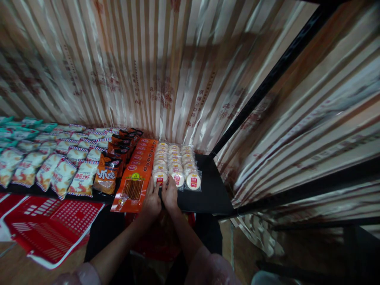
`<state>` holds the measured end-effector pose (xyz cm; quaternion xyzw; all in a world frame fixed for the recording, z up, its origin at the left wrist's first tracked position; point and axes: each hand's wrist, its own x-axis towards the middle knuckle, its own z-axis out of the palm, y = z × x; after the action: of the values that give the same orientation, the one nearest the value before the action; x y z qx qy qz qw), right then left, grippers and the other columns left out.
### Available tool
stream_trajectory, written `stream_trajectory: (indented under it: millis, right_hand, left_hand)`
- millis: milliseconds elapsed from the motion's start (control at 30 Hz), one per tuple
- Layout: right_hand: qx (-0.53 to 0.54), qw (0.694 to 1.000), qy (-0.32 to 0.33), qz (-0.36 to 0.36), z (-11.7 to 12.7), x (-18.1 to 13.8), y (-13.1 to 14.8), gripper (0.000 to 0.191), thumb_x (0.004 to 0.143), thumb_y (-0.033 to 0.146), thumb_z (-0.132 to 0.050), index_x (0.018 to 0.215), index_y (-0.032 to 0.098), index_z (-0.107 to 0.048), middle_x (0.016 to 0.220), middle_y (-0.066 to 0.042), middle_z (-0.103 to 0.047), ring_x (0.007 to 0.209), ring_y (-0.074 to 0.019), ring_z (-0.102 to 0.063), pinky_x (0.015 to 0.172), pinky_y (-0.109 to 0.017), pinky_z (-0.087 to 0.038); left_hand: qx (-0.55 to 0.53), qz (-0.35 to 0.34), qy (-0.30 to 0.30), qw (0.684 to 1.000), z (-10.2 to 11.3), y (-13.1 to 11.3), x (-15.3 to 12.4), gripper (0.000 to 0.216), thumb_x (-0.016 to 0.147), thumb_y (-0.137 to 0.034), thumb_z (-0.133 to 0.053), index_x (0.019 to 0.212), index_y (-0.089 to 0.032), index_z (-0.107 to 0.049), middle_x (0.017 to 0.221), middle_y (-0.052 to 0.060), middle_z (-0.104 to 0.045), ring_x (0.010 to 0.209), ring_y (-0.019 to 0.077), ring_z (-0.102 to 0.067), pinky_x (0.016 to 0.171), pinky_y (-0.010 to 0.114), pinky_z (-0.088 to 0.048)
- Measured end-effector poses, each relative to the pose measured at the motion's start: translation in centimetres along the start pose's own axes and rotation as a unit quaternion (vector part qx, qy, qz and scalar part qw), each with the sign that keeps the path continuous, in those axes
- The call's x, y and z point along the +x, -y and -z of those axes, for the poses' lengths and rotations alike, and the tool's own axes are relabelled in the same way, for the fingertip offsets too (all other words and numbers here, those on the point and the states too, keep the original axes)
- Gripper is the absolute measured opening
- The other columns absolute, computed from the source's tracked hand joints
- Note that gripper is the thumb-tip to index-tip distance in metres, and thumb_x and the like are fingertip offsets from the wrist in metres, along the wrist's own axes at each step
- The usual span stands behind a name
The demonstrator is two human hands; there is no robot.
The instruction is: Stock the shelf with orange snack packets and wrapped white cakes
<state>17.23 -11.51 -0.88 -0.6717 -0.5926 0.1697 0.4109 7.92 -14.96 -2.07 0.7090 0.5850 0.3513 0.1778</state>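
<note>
Round white crackers (pixel 177 180) in clear packets with red and yellow labels lie overlapping in three columns on a black shelf. At the front of the left column is one such cracker packet (pixel 159 177). My left hand (pixel 152 201) has its fingers closed at the left lower edge of this packet. On the other side, my right hand (pixel 170 194) is closed at its right lower edge, close to the middle column. My fingers and thumbs partly cover the packet's lower edge. Flat orange packs of brown snack sticks (pixel 132 188) lie overlapping just left of my left hand.
Orange-and-black bags (pixel 106 174), white snack bags (pixel 83 178) and green bags (pixel 22 132) fill the shelf (pixel 204 202) leftward. Striped plastic sheeting (pixel 166 59) hangs behind. A black post (pixel 252 111) slants up at right. A red basket (pixel 56 225) is below left.
</note>
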Motion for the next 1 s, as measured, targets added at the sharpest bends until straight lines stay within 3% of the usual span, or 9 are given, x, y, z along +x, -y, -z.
stream_trajectory:
  millis: [167,533,767,1000]
  right_hand:
    - [0.016,1.0,-0.004,0.013,-0.2,-0.2,0.0,0.046,0.08,0.022,-0.039,0.124,0.008,-0.045,0.12,-0.016,-0.053,0.111,-0.0226,-0.049,0.094,-0.038,-0.039]
    - [0.015,0.999,0.001,0.029,-0.6,-0.9,0.0,0.048,0.077,0.017,-0.037,0.124,0.008,-0.044,0.123,-0.015,-0.05,0.114,-0.0214,-0.046,0.097,-0.036,-0.037]
    - [-0.017,0.999,-0.001,0.043,-1.2,-1.6,-0.8,0.042,0.082,0.018,-0.032,0.116,0.007,-0.052,0.125,-0.016,-0.047,0.118,-0.0204,-0.041,0.099,-0.034,-0.036]
    - [-0.048,0.995,-0.005,0.082,-0.3,-2.1,-0.4,0.04,0.082,0.019,-0.035,0.116,0.011,-0.054,0.127,-0.014,-0.045,0.117,-0.0214,-0.039,0.097,-0.037,-0.036]
  left_hand:
    - [0.058,-0.048,0.001,0.997,-0.5,0.0,-0.7,0.053,0.079,-0.014,-0.037,0.132,-0.011,-0.034,0.145,0.012,-0.019,0.134,0.0266,-0.006,0.106,0.045,-0.026]
    - [0.118,-0.103,0.027,0.987,-1.1,1.1,-0.7,0.055,0.077,-0.012,-0.036,0.132,-0.011,-0.034,0.139,0.012,-0.035,0.132,0.0244,-0.02,0.105,0.047,-0.03]
    - [0.14,-0.109,-0.004,0.984,-1.9,2.1,-0.7,0.047,0.08,-0.013,-0.034,0.126,-0.008,-0.042,0.134,0.015,-0.041,0.132,0.0244,-0.021,0.101,0.047,-0.035]
    - [0.144,-0.109,-0.003,0.983,-2.1,2.4,-0.8,0.045,0.082,-0.017,-0.035,0.126,-0.007,-0.041,0.138,0.016,-0.035,0.133,0.0257,-0.013,0.102,0.046,-0.033]
